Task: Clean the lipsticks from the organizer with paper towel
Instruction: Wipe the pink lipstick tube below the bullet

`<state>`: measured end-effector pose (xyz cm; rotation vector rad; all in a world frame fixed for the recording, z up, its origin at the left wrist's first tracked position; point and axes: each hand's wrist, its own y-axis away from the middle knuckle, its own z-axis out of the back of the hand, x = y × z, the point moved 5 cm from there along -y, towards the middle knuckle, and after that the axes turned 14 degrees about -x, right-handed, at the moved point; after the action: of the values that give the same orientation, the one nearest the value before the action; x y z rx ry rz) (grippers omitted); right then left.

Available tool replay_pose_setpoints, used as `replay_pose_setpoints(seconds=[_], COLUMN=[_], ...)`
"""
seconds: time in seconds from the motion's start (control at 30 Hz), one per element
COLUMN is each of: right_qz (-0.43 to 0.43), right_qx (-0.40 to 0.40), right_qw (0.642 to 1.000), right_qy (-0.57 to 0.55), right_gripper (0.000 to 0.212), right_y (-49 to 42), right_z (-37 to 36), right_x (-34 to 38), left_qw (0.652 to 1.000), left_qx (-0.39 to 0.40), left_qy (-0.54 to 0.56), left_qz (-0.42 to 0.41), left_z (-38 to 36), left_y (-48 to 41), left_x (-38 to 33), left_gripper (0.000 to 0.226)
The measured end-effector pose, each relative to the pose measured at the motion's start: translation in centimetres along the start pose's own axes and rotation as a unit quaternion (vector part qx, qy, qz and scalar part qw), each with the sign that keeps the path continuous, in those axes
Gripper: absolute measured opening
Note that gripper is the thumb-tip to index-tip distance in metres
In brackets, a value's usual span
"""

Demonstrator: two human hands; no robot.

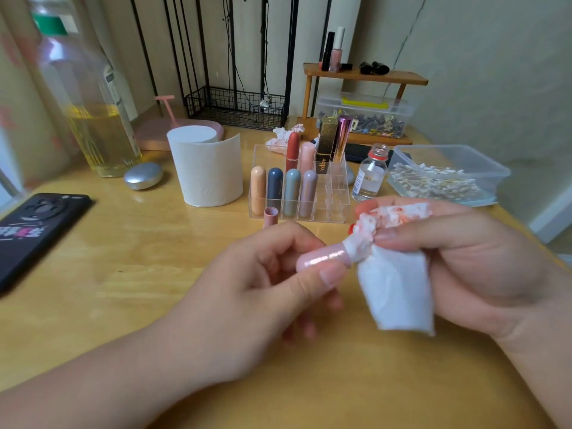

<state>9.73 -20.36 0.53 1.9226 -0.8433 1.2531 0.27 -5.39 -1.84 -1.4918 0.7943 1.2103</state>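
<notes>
Obs.: left hand (247, 292) holds a glossy pale-pink lipstick tube (322, 257) above the wooden worktop (123, 258), near the middle. The tube lies roughly level with its open end pointing right. Grip: thumb below and fingers above, closed in a pinch on the barrel.

Right hand (464, 258) holds a white paper towel with red smears (393, 274). Grip: fingers and thumb closed on the bunched towel, which wraps the tube's end. The smears are on the upper bunched part, while the lower flap hangs clean. Whether the colour stick itself is under the towel cannot be told.

The clear acrylic organizer (339, 196) stands just beyond the hands. It holds capped lipsticks in its left compartments, and the near right ones are vacant. A small pink cap (270, 215) stands on the worktop against its near wall, probably this tube's.

Judgement: the wiping of this tube's rim is under way, and the other lipsticks are probably still to do.

Method notes:
- Hold the barrel steady in the left grip and roll it, so the towel passes round the whole rim.
- Shift to the clean flap; the stained part would likely smear colour back.
- Keep pressure light, since a soft stick may snap or dent.
- Fresh sheets are at hand on the white paper roll (205, 168), far left of the organizer.
</notes>
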Motion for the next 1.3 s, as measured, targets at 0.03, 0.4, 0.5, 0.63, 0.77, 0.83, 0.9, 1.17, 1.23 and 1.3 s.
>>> replay_pose_setpoints(seconds=[0.03, 0.4, 0.5, 0.63, 0.77, 0.83, 0.9, 1.17, 1.23, 1.3], right_qz=[0.011, -0.046, 0.014, 0.114, 0.116, 0.104, 0.091, 0.071, 0.092, 0.113], right_qx=[-0.022, 0.085, 0.0, -0.038, 0.022, 0.052, 0.074, 0.15, 0.118, 0.097], right_qw=[1.0, 0.993, 1.0, 0.973, 0.96, 0.96, 0.959, 0.947, 0.918, 0.865], right_qy=[-0.007, -0.067, 0.018, 0.196, 0.252, 0.253, 0.257, 0.273, 0.367, 0.479], right_gripper=[0.035, 0.045, 0.021, 0.02, 0.019, 0.015, 0.013, 0.015, 0.022, 0.025], right_y=[-0.3, -0.2, -0.4, -1.0, -0.7, -0.5, -0.6, 0.3, 0.1, -0.2], right_z=[0.4, -0.6, 0.0, 1.2, 1.1, 1.2, 1.5, 0.5, 0.9, 1.1], right_x=[0.4, -0.5, -0.4, -0.1, 0.4, 0.5, 0.4, -0.7, -1.2, -1.7], left_qw=[0.996, 0.933, 0.945, 0.947, 0.943, 0.947, 0.948, 0.94, 0.94, 0.945], left_qx=[0.016, 0.118, 0.085, 0.001, -0.037, -0.037, -0.013, 0.146, 0.134, 0.115], left_qy=[0.068, 0.3, 0.277, 0.275, 0.29, 0.281, 0.282, 0.236, 0.224, 0.2], left_qz=[0.047, 0.158, 0.153, 0.167, 0.159, 0.15, 0.149, 0.198, 0.218, 0.23], left_z=[-0.2, -1.5, -1.2, -0.4, 0.1, 0.2, 0.0, -1.2, -1.1, -1.1], left_y=[-0.1, -0.1, -0.2, -0.6, -0.9, -0.9, -0.7, 0.1, 0.1, 0.1], left_x=[0.5, 1.5, 1.5, 1.7, 1.6, 1.6, 1.4, 2.2, 2.7, 3.1], left_gripper=[0.02, 0.025, 0.026, 0.042, 0.039, 0.033, 0.03, 0.037, 0.037, 0.028])
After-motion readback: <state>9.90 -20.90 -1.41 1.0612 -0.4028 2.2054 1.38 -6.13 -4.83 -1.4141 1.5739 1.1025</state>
